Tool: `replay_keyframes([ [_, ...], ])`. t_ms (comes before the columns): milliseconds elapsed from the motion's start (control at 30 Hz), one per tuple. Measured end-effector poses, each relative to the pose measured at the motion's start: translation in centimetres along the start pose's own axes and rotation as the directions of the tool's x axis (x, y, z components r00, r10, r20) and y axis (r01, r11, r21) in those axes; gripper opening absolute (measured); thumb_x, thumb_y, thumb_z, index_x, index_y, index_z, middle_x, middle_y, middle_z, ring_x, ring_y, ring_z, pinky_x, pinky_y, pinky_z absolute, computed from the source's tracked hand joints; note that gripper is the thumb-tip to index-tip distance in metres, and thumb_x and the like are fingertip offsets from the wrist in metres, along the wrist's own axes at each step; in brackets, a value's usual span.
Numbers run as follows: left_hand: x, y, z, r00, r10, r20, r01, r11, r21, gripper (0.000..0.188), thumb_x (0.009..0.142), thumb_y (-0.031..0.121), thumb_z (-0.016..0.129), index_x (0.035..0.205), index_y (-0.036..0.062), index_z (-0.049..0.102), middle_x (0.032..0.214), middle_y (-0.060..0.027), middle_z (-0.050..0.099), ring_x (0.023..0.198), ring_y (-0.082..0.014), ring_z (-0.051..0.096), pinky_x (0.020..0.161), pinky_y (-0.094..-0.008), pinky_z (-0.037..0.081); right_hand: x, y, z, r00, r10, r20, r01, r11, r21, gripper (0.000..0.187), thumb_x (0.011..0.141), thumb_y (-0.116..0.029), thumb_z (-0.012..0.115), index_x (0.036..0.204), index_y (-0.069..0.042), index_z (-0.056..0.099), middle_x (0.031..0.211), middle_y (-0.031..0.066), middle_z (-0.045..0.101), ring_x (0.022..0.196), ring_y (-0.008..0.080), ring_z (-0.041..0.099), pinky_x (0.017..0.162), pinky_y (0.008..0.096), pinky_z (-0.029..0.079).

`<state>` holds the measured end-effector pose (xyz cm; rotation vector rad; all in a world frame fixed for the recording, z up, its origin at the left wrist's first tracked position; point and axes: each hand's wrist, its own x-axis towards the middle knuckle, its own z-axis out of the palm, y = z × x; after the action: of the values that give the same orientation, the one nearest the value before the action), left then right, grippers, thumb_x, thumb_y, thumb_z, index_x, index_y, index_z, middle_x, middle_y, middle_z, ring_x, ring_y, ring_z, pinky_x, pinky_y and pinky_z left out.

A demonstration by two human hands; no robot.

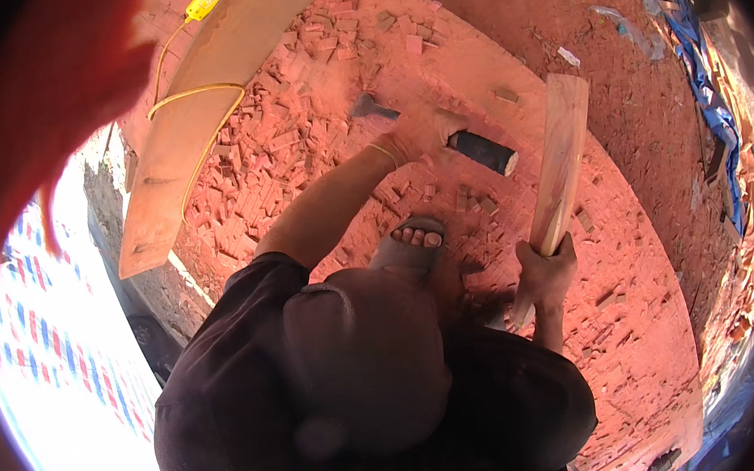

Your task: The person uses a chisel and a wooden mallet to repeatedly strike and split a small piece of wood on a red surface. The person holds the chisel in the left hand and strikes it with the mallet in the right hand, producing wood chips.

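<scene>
Two hands: one hammer (440, 134), one plank (558, 159).

Two hands are in view: the left hand (422, 133) and the right hand (547, 271). There is one hammer (478, 150) with a black grip, far of centre. Wooden boards number two: a narrow plank (561, 150) on the right and a wide board (193, 117) at the far left. One yellow cord (191, 93) loops over that wide board. One sandalled foot (412, 246) shows, near centre, and one dark cap (367, 364) below it. One blue tarp strip (709, 103) runs along the far right. The broken brick pieces (296, 143) are too many to count.
</scene>
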<state>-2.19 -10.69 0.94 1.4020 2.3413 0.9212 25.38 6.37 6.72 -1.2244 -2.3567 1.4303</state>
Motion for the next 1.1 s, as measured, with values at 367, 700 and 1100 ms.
replay_keyframes([
  [367, 1.6, 0.2, 1.2, 0.982, 0.183, -0.055, -0.185, 0.983, -0.023, 0.022, 0.06, 0.02, 0.074, 0.07, 0.0113, 0.056, 0.066, -0.0087, 0.061, 0.064, -0.0328, 0.065, 0.056, -0.0448, 0.047, 1.9, -3.6, -12.5, 0.883, 0.135, -0.449, 0.068, 0.911, 0.407, 0.027, 0.083, -0.02, 0.075, 0.09, 0.004, 0.064, 0.07, 0.0108, 0.062, 0.063, 0.0191, 0.058, 0.062, 0.0331, 0.048],
  [700, 2.1, -0.5, 0.0, 0.986, 0.13, -0.106, -0.142, 0.984, -0.111, 0.018, 0.063, 0.02, 0.072, 0.069, 0.011, 0.057, 0.065, -0.0094, 0.061, 0.064, -0.0329, 0.065, 0.054, -0.0436, 0.047, 2.6, -8.6, -4.0, 0.934, -0.159, -0.321, 0.356, 0.519, 0.777, 0.027, 0.082, -0.018, 0.071, 0.099, -0.001, 0.057, 0.09, 0.0085, 0.057, 0.079, 0.021, 0.056, 0.075, 0.0374, 0.05],
  [1100, 1.6, -1.4, -0.5, 0.994, 0.054, -0.092, -0.054, 0.999, 0.0, 0.02, 0.061, 0.018, 0.071, 0.075, 0.0098, 0.06, 0.067, -0.0089, 0.06, 0.066, -0.0323, 0.065, 0.059, -0.0424, 0.049, 4.0, -8.9, -7.8, 0.937, -0.07, -0.343, 0.267, 0.777, 0.57, 0.032, 0.085, -0.021, 0.07, 0.102, 0.003, 0.06, 0.082, 0.0114, 0.061, 0.076, 0.02, 0.06, 0.068, 0.036, 0.052],
])
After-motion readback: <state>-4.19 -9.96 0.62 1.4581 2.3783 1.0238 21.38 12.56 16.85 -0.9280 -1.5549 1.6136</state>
